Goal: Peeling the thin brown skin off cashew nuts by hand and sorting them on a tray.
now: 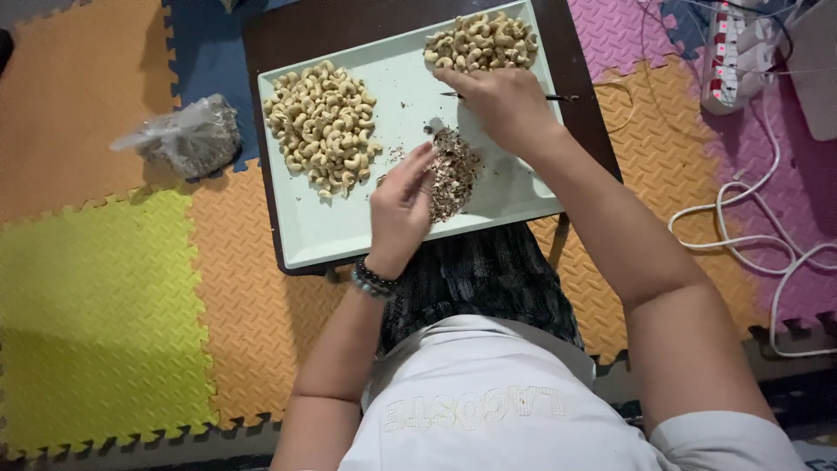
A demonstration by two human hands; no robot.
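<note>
A pale green tray (323, 235) rests on a small dark table (288, 35). On the tray lie a large heap of pale cashew nuts (323, 126) at the left, a smaller heap of cashews (481, 42) at the far right, and a pile of brown skin scraps (453, 170) in the middle. My left hand (399, 209) hovers over the scraps with fingers curled; whether it pinches a nut is unclear. My right hand (504, 105) is closed on a thin dark tool (558, 97) just below the smaller heap.
Coloured foam puzzle mats (105, 296) cover the floor. A tied clear plastic bag of brownish scraps (187, 137) lies left of the table. At the right are a white power strip (732, 61) and looping white cables (758, 235).
</note>
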